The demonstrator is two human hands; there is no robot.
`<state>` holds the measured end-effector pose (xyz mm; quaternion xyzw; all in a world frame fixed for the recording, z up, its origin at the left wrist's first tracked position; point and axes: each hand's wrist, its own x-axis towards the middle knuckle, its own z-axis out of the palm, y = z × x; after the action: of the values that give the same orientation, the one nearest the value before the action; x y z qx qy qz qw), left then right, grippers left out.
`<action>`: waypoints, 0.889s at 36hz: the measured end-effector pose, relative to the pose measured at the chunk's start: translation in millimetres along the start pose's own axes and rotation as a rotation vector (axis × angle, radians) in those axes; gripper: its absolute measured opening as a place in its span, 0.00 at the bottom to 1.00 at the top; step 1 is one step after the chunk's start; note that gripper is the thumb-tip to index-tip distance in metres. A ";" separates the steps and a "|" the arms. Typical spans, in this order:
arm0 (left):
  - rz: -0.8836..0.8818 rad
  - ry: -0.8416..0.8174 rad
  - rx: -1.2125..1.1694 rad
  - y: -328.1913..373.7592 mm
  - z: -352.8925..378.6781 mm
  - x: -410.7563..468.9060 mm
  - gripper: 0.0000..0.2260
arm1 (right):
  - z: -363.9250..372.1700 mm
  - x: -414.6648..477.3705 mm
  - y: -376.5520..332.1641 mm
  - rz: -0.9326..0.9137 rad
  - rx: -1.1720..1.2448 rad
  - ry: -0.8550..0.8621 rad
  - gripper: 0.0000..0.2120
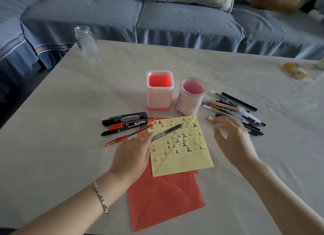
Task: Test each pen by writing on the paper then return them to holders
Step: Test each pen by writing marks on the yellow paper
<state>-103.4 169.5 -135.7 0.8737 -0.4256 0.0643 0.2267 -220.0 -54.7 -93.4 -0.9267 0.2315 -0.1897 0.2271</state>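
Observation:
A yellow paper [182,155] covered with small written marks lies on a red sheet [163,199] in the middle of the table. My left hand [133,155] holds a dark pen [168,132], blurred, slanting over the yellow paper. My right hand [233,140] hovers with fingers spread beside a pile of several pens [235,110] at the right. Two holders stand behind the paper: a square red one [159,92] and a round pink one [191,97]; both look empty. Several markers and a red pen [126,122] lie left of the paper.
A clear glass jar [85,40] stands near the table's far left corner. A yellowish object [295,71] lies at the far right. A blue sofa [157,18] runs behind the pale table [70,129].

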 end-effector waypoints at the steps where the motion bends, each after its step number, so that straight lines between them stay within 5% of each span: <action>1: -0.034 0.031 0.005 -5.4 -3.3 0.7 0.07 | 0.9 6.7 9.2 0.071 -0.033 -0.033 0.13; 9: -0.242 0.217 0.229 -58.5 -15.1 2.2 0.05 | 25.1 28.2 54.0 0.175 -0.365 -0.214 0.18; 17: -0.366 0.121 0.276 -92.2 -11.0 7.3 0.06 | 33.2 27.4 58.7 0.233 -0.445 -0.278 0.16; 21: -0.292 0.128 0.282 -92.6 -7.7 18.1 0.08 | 27.3 26.9 59.0 0.172 -0.452 -0.309 0.11; 25: -0.278 0.138 0.273 -85.8 -5.3 26.2 0.12 | 19.5 22.0 47.1 0.045 -0.351 -0.201 0.09; 32: -0.064 0.106 0.114 -43.9 1.9 6.3 0.14 | 7.7 4.8 0.7 0.160 0.259 -0.035 0.06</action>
<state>-65.7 187.6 -150.4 0.8937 -0.3803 0.1273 0.2009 -212.7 -55.1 -99.0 -0.8715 0.2743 -0.1832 0.3630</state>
